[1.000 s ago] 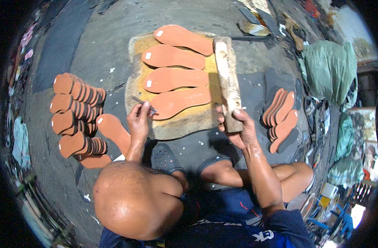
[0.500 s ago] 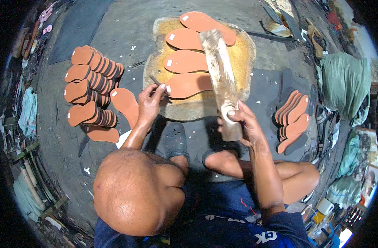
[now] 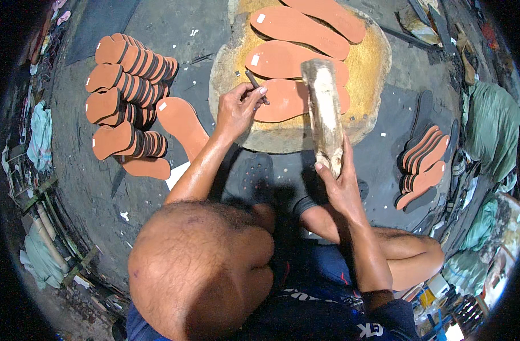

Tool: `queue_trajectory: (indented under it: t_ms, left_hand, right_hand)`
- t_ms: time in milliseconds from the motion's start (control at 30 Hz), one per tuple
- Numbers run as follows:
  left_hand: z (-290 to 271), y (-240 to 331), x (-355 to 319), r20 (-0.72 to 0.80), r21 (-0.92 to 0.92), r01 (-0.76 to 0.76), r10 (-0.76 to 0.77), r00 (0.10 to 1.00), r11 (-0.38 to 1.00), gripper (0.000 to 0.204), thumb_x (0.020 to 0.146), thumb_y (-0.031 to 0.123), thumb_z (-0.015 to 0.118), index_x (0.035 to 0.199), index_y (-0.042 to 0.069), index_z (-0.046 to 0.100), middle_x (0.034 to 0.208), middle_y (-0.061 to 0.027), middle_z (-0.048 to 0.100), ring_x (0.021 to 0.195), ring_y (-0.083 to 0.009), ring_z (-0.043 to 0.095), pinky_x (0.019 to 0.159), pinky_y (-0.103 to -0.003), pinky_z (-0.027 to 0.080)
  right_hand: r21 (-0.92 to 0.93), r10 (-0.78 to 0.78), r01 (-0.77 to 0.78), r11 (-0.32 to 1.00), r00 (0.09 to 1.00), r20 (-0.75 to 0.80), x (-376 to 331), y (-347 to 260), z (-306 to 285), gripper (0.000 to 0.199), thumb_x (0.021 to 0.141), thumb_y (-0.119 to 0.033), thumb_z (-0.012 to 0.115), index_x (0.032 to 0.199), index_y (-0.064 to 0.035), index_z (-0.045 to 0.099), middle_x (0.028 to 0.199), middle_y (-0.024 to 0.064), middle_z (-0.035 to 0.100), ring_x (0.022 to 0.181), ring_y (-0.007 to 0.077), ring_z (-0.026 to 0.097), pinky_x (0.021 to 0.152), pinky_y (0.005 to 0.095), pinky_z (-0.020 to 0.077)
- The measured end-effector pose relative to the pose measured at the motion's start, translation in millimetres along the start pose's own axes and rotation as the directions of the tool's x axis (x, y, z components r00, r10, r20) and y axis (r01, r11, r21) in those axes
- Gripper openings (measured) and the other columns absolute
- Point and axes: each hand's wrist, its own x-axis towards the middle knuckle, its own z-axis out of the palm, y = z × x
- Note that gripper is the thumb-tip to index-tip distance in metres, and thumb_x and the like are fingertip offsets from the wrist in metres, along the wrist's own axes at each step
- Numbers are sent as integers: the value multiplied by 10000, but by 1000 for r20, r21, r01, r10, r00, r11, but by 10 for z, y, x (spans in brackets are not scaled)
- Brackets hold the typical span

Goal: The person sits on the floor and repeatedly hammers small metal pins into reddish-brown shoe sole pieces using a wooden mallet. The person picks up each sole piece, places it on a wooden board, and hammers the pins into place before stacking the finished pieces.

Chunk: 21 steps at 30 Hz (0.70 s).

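My left hand (image 3: 236,112) pinches a short dark rod, perhaps a punch (image 3: 252,79), tilted over the tag end of the nearest orange sole (image 3: 288,103). The rod's lower tip is at my fingertips, and I cannot tell whether it touches the sole. In my right hand (image 3: 345,187) is a thick, pale, worn wooden bat (image 3: 323,94), gripped by its near end and held above the right part of that sole. Beyond it more orange soles, a second (image 3: 280,59), a third (image 3: 300,31) and a fourth (image 3: 334,17), lie on the yellowish wooden slab (image 3: 368,85).
Several rows of stacked soles (image 3: 104,106) stand at left, with a single sole (image 3: 180,120) beside them. Smaller stacks (image 3: 427,173) lie at right, near a green plastic bag (image 3: 493,119). My clogs (image 3: 257,176) rest before the slab.
The whole view has shifted, so the slab and soles sit higher and further right. The bat's far end has come back nearer me. The rod stays pinched at the nearest sole's tag end.
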Motion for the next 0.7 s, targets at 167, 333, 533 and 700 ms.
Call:
queue_trajectory:
  t_ms: [167,333,533,700]
  left_hand:
    - [-16,-96,28,-22,28,-52,53,998,998,309,991,258,716,982,-51,720,794,-106,751,744,-121,719,657,-278,562]
    - [-24,-89,13,-11,66,-69,70,997,995,270,976,233,729,947,-36,720,783,-114,746,712,-146,718,621,-309,541]
    - [26,-171,-18,43,375,-371,384,922,850,206,949,205,735,1000,6,717,863,-151,739,763,-259,722,669,-372,552]
    - [-15,-69,-218,52,467,-437,469,881,769,218,906,195,740,1037,25,708,966,-153,726,858,-350,714,719,-426,569]
  right_hand:
    - [-271,108,-85,959,992,70,20,124,-2,788,997,-232,591,1654,-190,159,1279,348,633,1178,529,612,995,533,503]
    - [-318,182,-154,936,982,58,46,-28,-38,764,1004,-256,583,1652,-217,181,1278,340,639,1194,516,609,987,532,510]
    - [-126,-42,42,991,999,-2,21,-478,-133,711,995,-208,609,1627,-144,291,1343,301,633,1287,403,604,1056,425,473]
    - [304,-556,591,747,806,-202,-9,-1456,-483,572,925,-174,674,1434,11,491,1174,212,680,1071,281,656,1001,432,515]
